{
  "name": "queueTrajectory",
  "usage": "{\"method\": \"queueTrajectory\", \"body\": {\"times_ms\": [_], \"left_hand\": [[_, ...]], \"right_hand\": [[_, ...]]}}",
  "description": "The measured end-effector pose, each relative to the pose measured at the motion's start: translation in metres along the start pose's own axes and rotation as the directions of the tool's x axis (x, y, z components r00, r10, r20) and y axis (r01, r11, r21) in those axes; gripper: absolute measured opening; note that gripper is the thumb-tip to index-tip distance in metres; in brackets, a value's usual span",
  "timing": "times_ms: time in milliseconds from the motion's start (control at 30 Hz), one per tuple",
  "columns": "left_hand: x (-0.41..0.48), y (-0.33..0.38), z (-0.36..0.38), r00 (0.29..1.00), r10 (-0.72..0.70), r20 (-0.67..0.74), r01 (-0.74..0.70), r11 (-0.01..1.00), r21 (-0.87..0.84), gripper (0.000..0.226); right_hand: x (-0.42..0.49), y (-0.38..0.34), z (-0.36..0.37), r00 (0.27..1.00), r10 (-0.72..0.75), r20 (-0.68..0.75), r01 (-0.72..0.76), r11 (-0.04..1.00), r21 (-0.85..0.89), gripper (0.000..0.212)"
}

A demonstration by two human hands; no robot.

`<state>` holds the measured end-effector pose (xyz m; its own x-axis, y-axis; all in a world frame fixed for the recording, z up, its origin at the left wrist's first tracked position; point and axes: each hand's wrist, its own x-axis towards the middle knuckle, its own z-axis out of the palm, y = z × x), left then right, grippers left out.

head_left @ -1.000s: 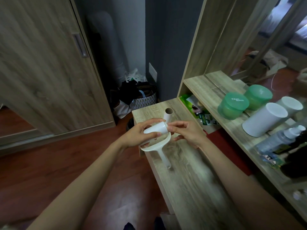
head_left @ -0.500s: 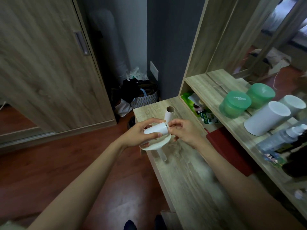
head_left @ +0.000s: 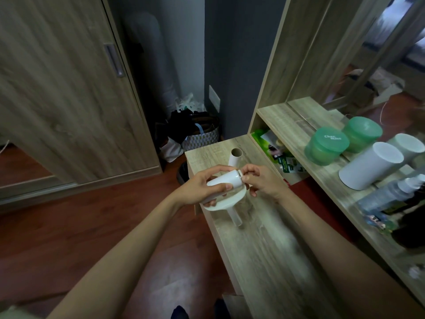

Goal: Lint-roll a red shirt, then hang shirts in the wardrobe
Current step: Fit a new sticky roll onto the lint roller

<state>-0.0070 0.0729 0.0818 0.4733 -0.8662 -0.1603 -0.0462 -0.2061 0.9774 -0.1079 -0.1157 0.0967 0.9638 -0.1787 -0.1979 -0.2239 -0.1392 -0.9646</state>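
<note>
My left hand (head_left: 202, 188) grips the white roll of a lint roller (head_left: 226, 181) above the wooden dresser top (head_left: 264, 245). The roller's white cover and handle (head_left: 230, 206) hang just under the roll. My right hand (head_left: 262, 181) pinches the roll's right end with its fingertips. A red cloth (head_left: 315, 192) lies in the lower shelf to the right, partly hidden by my right arm. The wooden wardrobe door (head_left: 59, 93) stands shut at the left.
An empty cardboard tube (head_left: 235, 156) stands on the dresser behind my hands. Green jars (head_left: 326, 145), a white cylinder (head_left: 370, 165) and spray bottles (head_left: 391, 192) crowd the shelf below the mirror (head_left: 379, 54). Bags (head_left: 195, 132) sit in the floor corner.
My right fingers closed in onto the roll's right end. The roller's handle swung a little beneath the roll; both hands stayed over the dresser.
</note>
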Motion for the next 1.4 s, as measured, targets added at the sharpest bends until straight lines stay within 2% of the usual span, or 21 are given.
{"method": "queueTrajectory", "body": {"times_ms": [233,367,467,567,700,867,1033,1400], "left_hand": [[0.005,-0.005,0.008,0.999,-0.021,0.026,0.022,0.999,-0.026,0.04],[0.009,-0.006,0.011,1.0,-0.024,0.017,0.024,1.0,-0.02,0.041],[0.01,-0.009,0.011,1.0,-0.01,0.014,0.01,1.0,-0.008,0.041],[0.009,-0.009,0.01,0.999,-0.033,0.023,0.034,0.999,-0.018,0.044],[0.007,-0.009,0.008,0.998,-0.053,0.033,0.055,0.997,-0.045,0.047],[0.005,-0.006,0.007,0.999,-0.043,0.029,0.045,0.997,-0.057,0.046],[0.004,-0.006,0.009,0.999,-0.042,0.019,0.043,0.997,-0.062,0.044],[0.002,-0.004,0.01,1.0,-0.014,0.009,0.015,0.999,-0.044,0.05]], "right_hand": [[0.003,0.02,-0.005,0.999,0.031,0.036,-0.035,0.994,0.099,0.039],[0.002,0.02,-0.012,0.99,0.066,0.123,-0.085,0.984,0.154,0.044],[0.001,0.02,-0.016,0.981,0.11,0.161,-0.132,0.982,0.135,0.052],[0.003,0.017,-0.017,0.977,0.127,0.169,-0.146,0.984,0.106,0.045],[0.007,0.012,-0.015,0.975,0.121,0.186,-0.151,0.977,0.152,0.018],[0.008,0.013,-0.009,0.979,0.095,0.18,-0.134,0.966,0.219,0.021],[0.009,0.019,-0.007,0.982,0.076,0.173,-0.12,0.957,0.263,0.041],[0.008,0.021,-0.004,0.983,0.047,0.177,-0.099,0.948,0.301,0.044]]}}
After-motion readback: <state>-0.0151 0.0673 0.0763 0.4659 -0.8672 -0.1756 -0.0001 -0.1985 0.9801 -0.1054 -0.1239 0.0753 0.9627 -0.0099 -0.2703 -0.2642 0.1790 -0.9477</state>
